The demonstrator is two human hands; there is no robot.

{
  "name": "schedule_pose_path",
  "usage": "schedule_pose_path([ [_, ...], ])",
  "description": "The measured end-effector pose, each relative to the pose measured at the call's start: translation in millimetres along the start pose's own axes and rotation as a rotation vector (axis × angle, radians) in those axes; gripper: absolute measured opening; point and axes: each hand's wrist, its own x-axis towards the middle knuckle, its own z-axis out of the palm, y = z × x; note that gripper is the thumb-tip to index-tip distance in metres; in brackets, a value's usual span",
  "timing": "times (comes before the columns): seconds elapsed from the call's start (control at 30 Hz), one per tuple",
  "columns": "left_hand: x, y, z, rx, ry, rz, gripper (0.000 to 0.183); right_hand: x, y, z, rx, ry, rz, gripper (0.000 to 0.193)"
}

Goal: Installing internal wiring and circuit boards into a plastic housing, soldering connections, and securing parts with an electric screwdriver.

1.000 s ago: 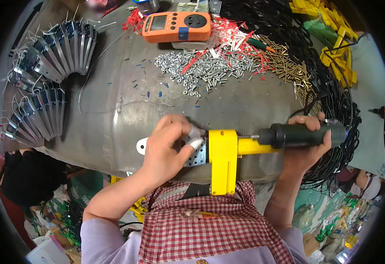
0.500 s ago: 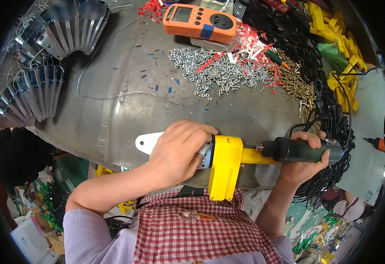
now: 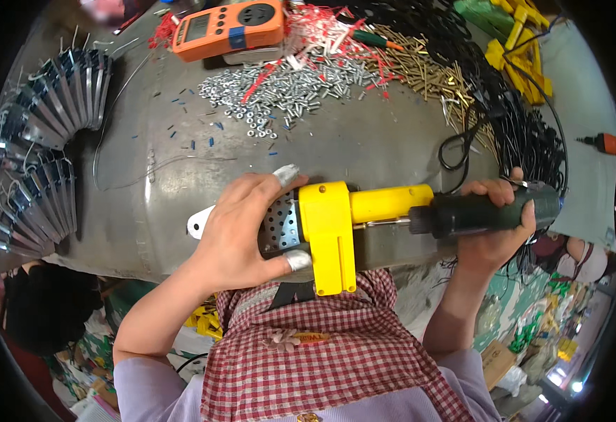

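My left hand (image 3: 231, 228) wraps round a perforated metal section (image 3: 282, 224) joined to a yellow plastic housing (image 3: 330, 235); silver tape covers its thumb tip and a fingertip. A white rounded plate (image 3: 198, 222) sticks out to the left from under that hand. The housing has a yellow tubular handle (image 3: 392, 204) pointing right. My right hand (image 3: 491, 243) grips a dark green electric screwdriver (image 3: 466, 213), held level. Its long bit (image 3: 382, 223) runs along the near side of the handle to the housing; whether it sits in a screw is too small to tell.
Loose screws and nuts (image 3: 287, 91) lie in a heap beyond my hands, beside brass-coloured pins (image 3: 427, 67). An orange multimeter (image 3: 227, 29) stands at the back. Bent metal fin assemblies (image 3: 58, 105) line the left; black cables (image 3: 526, 133) and yellow parts (image 3: 526, 56) lie right.
The screwdriver bit has gone from the far side of the yellow handle to its near side. My left fingers have spread around the metal section. The whole view has shifted.
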Motion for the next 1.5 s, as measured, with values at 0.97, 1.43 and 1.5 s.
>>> schedule_pose_path([
  [0.97, -10.7, -8.3, 6.5, 0.036, -0.052, -0.055, 0.089, -22.5, 10.6, 10.5, -0.012, 0.007, -0.029, 0.04],
  [1.43, -13.5, -10.4, 11.7, 0.003, 0.069, -0.034, 0.078, -14.9, 12.3, 10.4, -0.078, 0.03, -0.012, 0.038],
  [1.5, -14.1, -10.2, 10.5, 0.006, 0.084, -0.046, 0.077, -16.8, 15.5, 9.0, -0.017, -0.024, 0.003, 0.038],
])
